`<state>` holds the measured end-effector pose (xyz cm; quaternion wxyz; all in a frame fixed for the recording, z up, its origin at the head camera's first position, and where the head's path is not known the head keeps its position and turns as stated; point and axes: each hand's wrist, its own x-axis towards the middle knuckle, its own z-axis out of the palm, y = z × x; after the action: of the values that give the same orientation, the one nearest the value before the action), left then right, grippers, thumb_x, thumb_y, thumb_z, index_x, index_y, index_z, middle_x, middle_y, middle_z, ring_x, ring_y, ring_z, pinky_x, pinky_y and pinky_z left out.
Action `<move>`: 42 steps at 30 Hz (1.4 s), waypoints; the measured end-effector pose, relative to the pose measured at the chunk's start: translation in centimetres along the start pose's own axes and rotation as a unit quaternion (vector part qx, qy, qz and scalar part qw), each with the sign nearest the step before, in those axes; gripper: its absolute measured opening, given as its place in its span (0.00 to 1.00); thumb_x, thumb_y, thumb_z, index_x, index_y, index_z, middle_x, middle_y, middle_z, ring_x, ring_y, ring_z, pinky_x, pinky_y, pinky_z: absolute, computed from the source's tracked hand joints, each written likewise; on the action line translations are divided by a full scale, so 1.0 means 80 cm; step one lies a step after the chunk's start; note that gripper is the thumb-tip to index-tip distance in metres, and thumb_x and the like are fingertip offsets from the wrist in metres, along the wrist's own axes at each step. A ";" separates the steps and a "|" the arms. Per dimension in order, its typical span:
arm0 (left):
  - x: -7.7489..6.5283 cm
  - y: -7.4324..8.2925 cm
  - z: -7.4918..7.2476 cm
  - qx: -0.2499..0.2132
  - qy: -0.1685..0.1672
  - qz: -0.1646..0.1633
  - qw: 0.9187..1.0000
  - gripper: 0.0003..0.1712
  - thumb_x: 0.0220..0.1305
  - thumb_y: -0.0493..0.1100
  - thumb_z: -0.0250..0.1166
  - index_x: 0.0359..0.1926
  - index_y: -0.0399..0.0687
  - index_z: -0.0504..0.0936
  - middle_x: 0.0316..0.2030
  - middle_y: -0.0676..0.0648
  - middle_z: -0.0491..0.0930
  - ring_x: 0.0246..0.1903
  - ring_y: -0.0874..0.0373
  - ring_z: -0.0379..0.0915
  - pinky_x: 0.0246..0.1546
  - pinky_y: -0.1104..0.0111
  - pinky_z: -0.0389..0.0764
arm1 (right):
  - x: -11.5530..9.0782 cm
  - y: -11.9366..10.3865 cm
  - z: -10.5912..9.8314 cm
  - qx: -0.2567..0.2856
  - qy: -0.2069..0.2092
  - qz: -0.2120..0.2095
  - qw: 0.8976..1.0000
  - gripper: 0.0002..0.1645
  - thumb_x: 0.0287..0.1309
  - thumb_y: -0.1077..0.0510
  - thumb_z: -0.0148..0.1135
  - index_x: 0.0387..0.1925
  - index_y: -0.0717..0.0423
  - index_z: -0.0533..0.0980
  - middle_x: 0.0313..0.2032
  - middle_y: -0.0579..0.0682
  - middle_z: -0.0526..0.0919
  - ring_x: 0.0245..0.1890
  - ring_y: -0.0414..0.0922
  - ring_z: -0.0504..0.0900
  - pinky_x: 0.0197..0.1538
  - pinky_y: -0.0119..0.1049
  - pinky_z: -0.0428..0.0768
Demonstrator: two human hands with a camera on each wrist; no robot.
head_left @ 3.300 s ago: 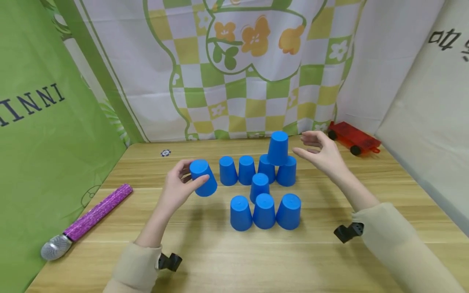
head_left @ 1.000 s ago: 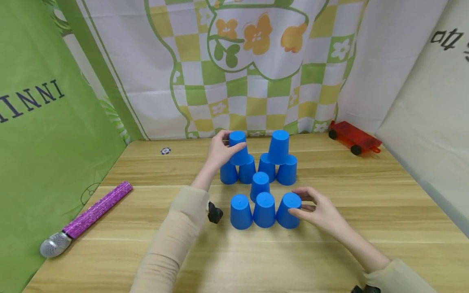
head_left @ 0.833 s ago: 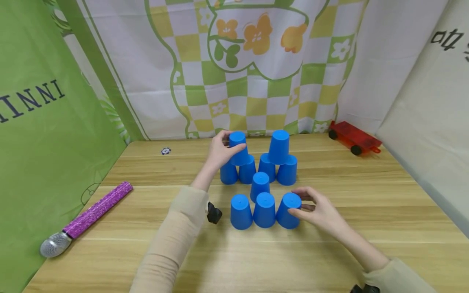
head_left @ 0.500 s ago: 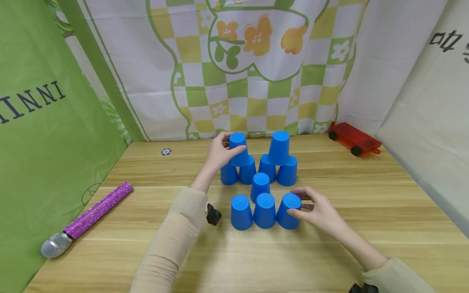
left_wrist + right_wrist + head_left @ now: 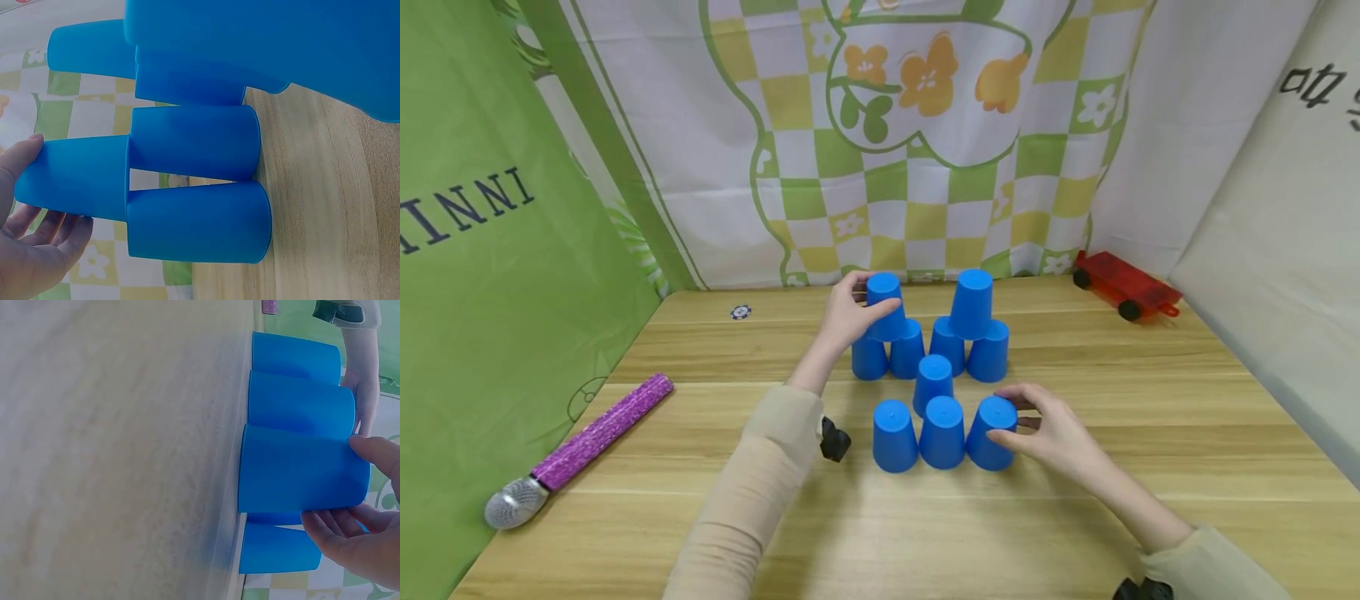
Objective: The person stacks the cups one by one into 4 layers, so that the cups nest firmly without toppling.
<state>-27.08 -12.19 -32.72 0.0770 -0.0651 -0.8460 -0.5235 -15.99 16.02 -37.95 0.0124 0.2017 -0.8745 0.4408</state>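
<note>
At the back left, my left hand (image 5: pixel 844 318) grips an upside-down blue cup (image 5: pixel 884 302) that bridges two others, the left base cup (image 5: pixel 868 360) and the right base cup (image 5: pixel 907 352). In the left wrist view its rim meets both cups below, thumb on one side, fingers on the other. My right hand (image 5: pixel 1051 429) holds the rightmost cup (image 5: pixel 983 440) of the front row between thumb and fingers; this cup stands on the table. Beside it are a middle cup (image 5: pixel 942 433) and a left cup (image 5: pixel 894 437). Behind them stands a single cup (image 5: pixel 932 387).
At the back right, one blue cup (image 5: pixel 972 302) sits on two cups (image 5: pixel 988 354). A red toy cart (image 5: pixel 1126 285) lies at the far right corner. A purple glittery microphone (image 5: pixel 598 437) lies at left, and a poker chip (image 5: pixel 741 312) near the back edge of the wooden table (image 5: pixel 880 542).
My left hand has carried its cup right and back onto the back-left pair, then nudged it slightly left. My right hand has come from beside the back-right stack to the front-right cup.
</note>
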 end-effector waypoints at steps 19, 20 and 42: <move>-0.005 -0.011 -0.008 0.000 -0.010 0.000 1.000 0.36 0.56 0.50 0.68 0.63 0.44 0.66 0.57 0.40 0.72 0.58 0.45 0.69 0.60 0.54 0.72 | 0.015 -0.024 -0.111 -0.074 0.052 0.029 0.995 0.32 0.55 0.54 0.66 0.55 0.71 0.68 0.50 0.70 0.75 0.48 0.66 0.79 0.41 0.42 0.84; -0.006 -0.014 -0.010 -0.001 -0.012 0.002 1.000 0.36 0.56 0.50 0.68 0.63 0.44 0.66 0.58 0.40 0.72 0.58 0.44 0.68 0.60 0.54 0.72 | 0.018 -0.027 -0.121 -0.081 0.055 0.034 0.995 0.33 0.56 0.52 0.66 0.55 0.70 0.68 0.51 0.70 0.75 0.48 0.66 0.79 0.41 0.43 0.84; -0.067 -0.063 -0.052 0.003 -0.040 -0.011 0.999 0.34 0.58 0.52 0.66 0.63 0.45 0.67 0.60 0.39 0.71 0.60 0.40 0.68 0.56 0.53 0.75 | 0.126 -0.115 -0.185 -0.103 0.099 0.014 0.990 0.39 0.56 0.42 0.62 0.60 0.65 0.66 0.56 0.64 0.73 0.54 0.57 0.73 0.46 0.31 0.74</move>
<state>-22.55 -18.30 -36.34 0.0374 -0.0764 -0.8506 -0.5189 -24.19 19.22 -19.88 0.1134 0.1430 -0.9122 0.3667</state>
